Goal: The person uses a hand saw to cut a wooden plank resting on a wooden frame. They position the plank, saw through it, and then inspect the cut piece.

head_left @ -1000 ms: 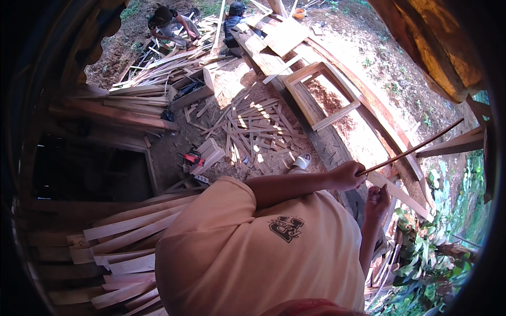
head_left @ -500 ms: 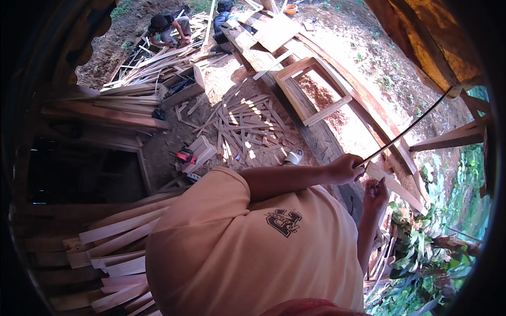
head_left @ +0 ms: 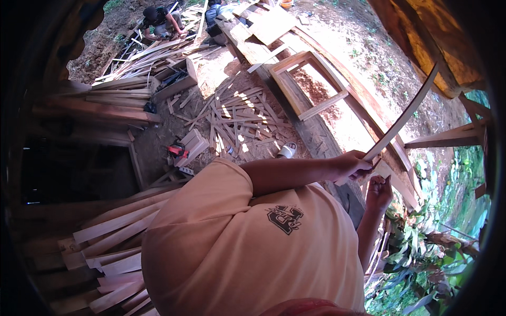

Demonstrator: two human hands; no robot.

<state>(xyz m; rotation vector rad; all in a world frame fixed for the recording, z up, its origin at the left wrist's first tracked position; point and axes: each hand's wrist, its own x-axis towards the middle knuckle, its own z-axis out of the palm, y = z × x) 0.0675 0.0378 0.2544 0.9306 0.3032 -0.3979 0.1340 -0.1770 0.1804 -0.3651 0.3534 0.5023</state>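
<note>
My left hand (head_left: 354, 166) is closed round the lower end of a long, thin wooden strip (head_left: 406, 118). The strip slants up and to the right, its broad face partly showing, and bends in the picture. Just below and to the right, my right hand (head_left: 378, 195) has its fingers curled together in a pinch near the strip's lower end. Whatever it may hold is too small to make out. Under the hands lies a pale board (head_left: 405, 190) on the long workbench (head_left: 311, 138). Farther along the bench rests a rectangular wooden frame (head_left: 324, 106).
Offcuts (head_left: 245, 118) litter the ground left of the bench. A red-and-black power tool (head_left: 178, 150) sits by a wood block, near a wooden toolbox (head_left: 182, 79). Stacked boards (head_left: 113, 226) lie at lower left. A co-worker (head_left: 158, 22) crouches at far left; another person (head_left: 215, 21) is beside the bench.
The wooden strip has turned from nearly edge-on to show its broad face, and its far end has swung upward and left. My left hand has turned with it; my right hand has barely moved.
</note>
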